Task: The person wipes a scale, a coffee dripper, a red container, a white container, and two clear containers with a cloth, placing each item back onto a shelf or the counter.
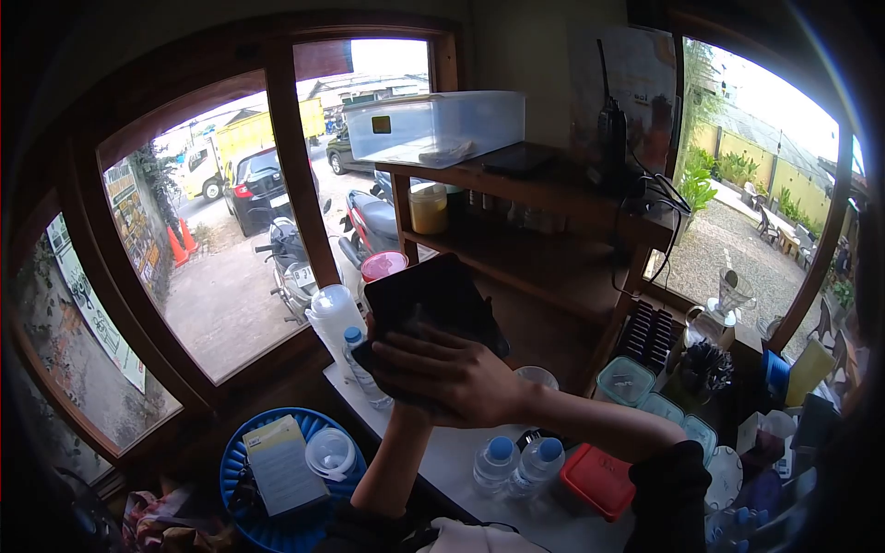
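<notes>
The right hand [452,376] lies across the lower part of a black slab [433,293] at the centre of the frame, its fingers stretched out side by side and pointing left. The left hand [417,412] is beneath it, mostly hidden, so I cannot tell whether it grips or only props the slab. The slab reaches up and away from both hands, tilted, its top edge rising to the right; with its lower edge covered, which way its long axis runs is unclear. The right hand is nearer the camera, its forearm entering from the lower right, while the left forearm comes up from below. Just left of the hands stands a bottle [354,343], beside a white container [333,318]. On the white table [441,465] below are two blue-capped bottles [524,463] and a red box [599,481]. A blue basket [263,530] at lower left holds a book [287,468] and a plastic cup [328,452]. Behind, a shelf [525,253] bears a clear bin [461,124] at upper centre.
</notes>
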`<state>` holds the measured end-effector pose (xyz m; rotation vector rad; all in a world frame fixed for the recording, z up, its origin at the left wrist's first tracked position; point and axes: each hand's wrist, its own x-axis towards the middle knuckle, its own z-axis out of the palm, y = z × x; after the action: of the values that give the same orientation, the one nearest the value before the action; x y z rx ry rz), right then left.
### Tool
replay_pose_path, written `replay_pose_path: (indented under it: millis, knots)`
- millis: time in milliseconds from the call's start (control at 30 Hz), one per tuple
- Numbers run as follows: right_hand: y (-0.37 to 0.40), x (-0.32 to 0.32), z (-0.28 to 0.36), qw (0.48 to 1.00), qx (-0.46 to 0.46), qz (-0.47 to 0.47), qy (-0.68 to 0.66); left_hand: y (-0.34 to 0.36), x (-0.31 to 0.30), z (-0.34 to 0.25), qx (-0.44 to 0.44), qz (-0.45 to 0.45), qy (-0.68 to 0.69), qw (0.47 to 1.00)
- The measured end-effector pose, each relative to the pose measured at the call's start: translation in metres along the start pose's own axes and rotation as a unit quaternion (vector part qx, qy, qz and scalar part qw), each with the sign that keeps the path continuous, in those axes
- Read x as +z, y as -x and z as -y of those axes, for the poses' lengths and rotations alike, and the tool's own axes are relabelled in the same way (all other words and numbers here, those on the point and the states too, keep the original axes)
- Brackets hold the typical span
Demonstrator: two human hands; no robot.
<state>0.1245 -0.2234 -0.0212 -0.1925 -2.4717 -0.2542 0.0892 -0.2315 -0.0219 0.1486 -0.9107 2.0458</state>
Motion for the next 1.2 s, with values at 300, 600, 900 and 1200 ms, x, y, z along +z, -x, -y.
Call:
replay_pose_path:
  millis: [300,600,900,1200]
  knots:
    - [0.043,-0.018,-0.036,0.999,0.028,0.006,0.019,-0.039,-0.041,-0.086,-0.445,0.005,-0.156,0.882]
    - [0.018,0.000,-0.061,0.917,0.300,-0.212,-0.157,-0.018,-0.030,-0.078,-0.382,-0.017,-0.319,0.867]
    - [0.036,-0.009,-0.043,0.915,0.371,-0.120,-0.107,-0.022,-0.042,-0.083,-0.357,-0.075,-0.233,0.901]
    - [0.041,-0.051,-0.044,0.772,0.553,-0.118,-0.289,-0.017,-0.050,-0.082,-0.324,-0.054,-0.452,0.829]
